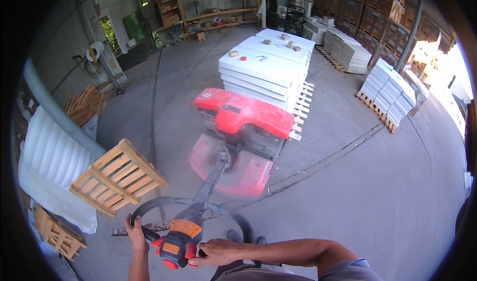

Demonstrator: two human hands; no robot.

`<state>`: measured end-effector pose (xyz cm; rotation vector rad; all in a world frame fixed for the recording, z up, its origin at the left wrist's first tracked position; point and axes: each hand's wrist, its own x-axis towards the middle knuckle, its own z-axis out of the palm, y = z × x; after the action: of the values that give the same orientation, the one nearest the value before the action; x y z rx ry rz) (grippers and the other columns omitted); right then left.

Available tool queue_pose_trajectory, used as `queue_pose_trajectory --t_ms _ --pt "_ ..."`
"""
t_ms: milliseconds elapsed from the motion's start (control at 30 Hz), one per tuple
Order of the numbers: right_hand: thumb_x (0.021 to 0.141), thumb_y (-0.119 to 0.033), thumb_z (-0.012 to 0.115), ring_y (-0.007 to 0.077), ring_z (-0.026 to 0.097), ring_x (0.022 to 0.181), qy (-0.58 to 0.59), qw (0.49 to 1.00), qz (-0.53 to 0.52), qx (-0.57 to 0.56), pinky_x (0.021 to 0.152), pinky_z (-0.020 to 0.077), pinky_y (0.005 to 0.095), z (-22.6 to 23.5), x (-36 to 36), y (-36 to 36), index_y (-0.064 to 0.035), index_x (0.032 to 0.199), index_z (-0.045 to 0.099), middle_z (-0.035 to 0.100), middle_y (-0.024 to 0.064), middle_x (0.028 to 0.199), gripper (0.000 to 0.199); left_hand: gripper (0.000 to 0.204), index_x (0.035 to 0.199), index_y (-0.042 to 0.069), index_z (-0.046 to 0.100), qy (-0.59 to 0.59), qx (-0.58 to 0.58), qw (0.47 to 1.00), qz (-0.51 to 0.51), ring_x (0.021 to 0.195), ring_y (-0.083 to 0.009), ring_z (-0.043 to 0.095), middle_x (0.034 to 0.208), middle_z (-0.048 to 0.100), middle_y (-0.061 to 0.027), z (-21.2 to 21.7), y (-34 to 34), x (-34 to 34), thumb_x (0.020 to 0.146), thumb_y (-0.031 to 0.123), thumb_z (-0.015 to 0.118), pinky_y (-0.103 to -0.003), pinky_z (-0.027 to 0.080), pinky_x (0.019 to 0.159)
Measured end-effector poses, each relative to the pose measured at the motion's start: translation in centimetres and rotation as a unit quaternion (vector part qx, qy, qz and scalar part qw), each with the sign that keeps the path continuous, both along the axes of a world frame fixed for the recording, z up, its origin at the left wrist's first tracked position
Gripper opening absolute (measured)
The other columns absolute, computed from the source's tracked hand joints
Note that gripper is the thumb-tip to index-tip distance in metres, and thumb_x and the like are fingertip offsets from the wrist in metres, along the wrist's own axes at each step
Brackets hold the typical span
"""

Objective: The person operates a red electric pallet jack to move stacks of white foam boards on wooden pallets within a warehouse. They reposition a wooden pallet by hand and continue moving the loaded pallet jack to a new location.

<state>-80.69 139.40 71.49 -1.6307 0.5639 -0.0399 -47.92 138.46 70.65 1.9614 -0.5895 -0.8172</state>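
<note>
In front of me stands a red electric pallet truck, its body dusty and scuffed. Its tiller arm slopes back toward me and ends in a black control head with orange panels and red buttons. My left hand is closed around the grip at the head's left side. My right hand closes on the right grip, its fingers beside a red control. Just beyond the truck, a stack of white boards rests on a pallet; whether the forks are under it is hidden.
A wooden pallet leans at the left near a large white wrapped roll and a grey post. Stacked panels sit on a pallet at the right. Wooden shelves line the back wall; brown crates rise behind.
</note>
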Motion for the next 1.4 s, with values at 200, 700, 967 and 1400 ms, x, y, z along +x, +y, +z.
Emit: queue_pose_trajectory --t_ms 200,700,967,1400 --pt "0.097 -0.067 0.038 0.0352 0.060 0.063 -0.175 0.962 -0.081 -0.194 0.066 0.0495 0.0444 2.9 1.4 1.7 0.0042 0.079 0.055 0.055 0.0198 0.067 0.076 0.057 0.140 0.004 0.040 0.075 -0.034 0.996 0.035 0.051 -0.0235 0.057 0.091 0.059 -0.0140 5.9 -0.9 0.6 0.087 0.015 0.058 -0.036 0.054 0.046" --pt "0.093 -0.076 0.033 0.0188 0.050 0.043 -0.083 0.942 -0.104 0.307 0.048 0.0441 0.0346 5.2 8.1 0.9 -0.0058 0.072 0.043 0.046 0.0056 0.057 0.074 0.050 0.134 0.001 0.050 0.058 0.020 0.998 -0.028 0.052 -0.0201 0.054 0.080 0.056 -0.0108 7.9 -5.3 6.5 0.086 0.014 0.056 -0.033 0.048 0.040" --pt "0.092 -0.077 0.035 0.0157 0.048 0.046 -0.135 0.934 -0.144 0.298 0.048 0.0405 0.0307 4.5 15.5 -1.9 -0.0068 0.079 0.046 0.044 0.0035 0.059 0.073 0.051 0.134 0.001 0.049 0.047 0.047 0.994 -0.092 0.047 -0.0220 0.055 0.077 0.061 -0.0124 7.5 -12.0 12.1 0.086 0.012 0.057 -0.035 0.050 0.041" --pt "0.095 -0.069 0.043 0.0130 0.050 0.051 -0.160 0.872 -0.318 0.336 0.050 0.0399 0.0285 1.3 31.6 -9.6 -0.0059 0.083 0.052 0.047 0.0016 0.062 0.065 0.037 0.125 0.002 0.056 0.082 0.055 0.969 -0.228 0.059 -0.0219 0.061 0.080 0.060 -0.0125 2.8 -28.3 22.6 0.088 0.007 0.057 -0.036 0.055 0.045"
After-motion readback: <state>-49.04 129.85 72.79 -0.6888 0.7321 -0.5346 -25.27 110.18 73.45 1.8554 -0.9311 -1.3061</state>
